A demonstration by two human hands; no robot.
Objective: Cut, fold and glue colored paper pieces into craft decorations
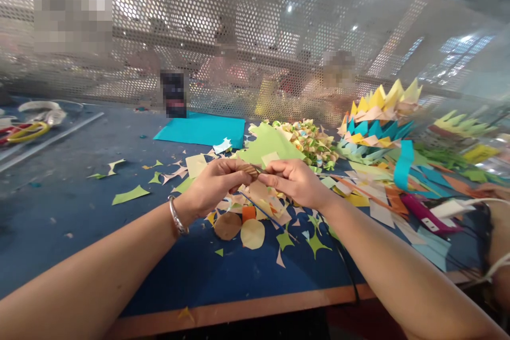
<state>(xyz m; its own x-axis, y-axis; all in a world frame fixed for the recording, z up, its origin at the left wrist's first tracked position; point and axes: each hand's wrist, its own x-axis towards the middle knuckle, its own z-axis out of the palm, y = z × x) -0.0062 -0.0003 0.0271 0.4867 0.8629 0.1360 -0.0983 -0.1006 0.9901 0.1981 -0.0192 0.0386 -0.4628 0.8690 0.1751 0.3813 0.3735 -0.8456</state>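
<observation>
In the middle of the head view, my left hand [213, 187] and my right hand [297, 180] meet fingertip to fingertip. Between them they pinch a small brown curled piece of paper [251, 171], partly covered by the fingers. Paper scraps lie under and around both hands. Just below sit a brown paper disc [228, 226], a cream paper disc [252, 234] and a small orange roll [249, 214]. Behind the fingers is a light green sheet [271, 143], with a heap of curled paper pieces [313, 143] beside it.
A turquoise sheet [203, 130] lies farther back, near a perforated metal screen [258, 10]. To the right stand stacked pointed paper crowns [382, 117] and a magenta device [428, 214] with a white cable. Scissors with yellow and red handles [30, 133] lie far left. A person's arm shows at right.
</observation>
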